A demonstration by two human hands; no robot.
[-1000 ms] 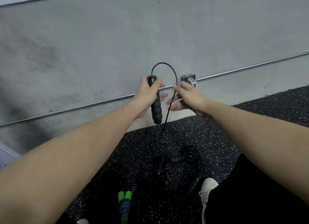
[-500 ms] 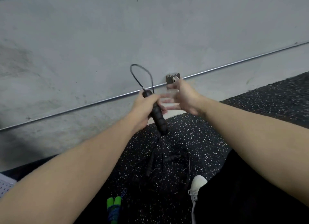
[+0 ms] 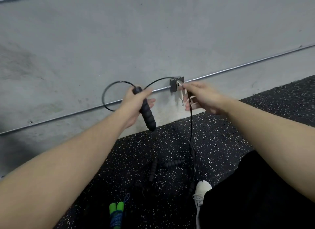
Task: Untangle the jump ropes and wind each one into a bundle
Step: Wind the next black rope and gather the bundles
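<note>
The thin black rope cord (image 3: 109, 90) loops out to the left of the left hand (image 3: 134, 104), whose fingers curl round the ribbed black foam handle (image 3: 147, 113), held tilted above the speckled black rubber floor (image 3: 221, 140). The cord arcs right to the right hand (image 3: 202, 96), pinched between its fingers, then drops to the tangled pile of black ropes (image 3: 163, 169) on the floor. Nearer lies a green-handled rope bundle (image 3: 116, 211), and a white shoe (image 3: 201, 193) to the right.
</note>
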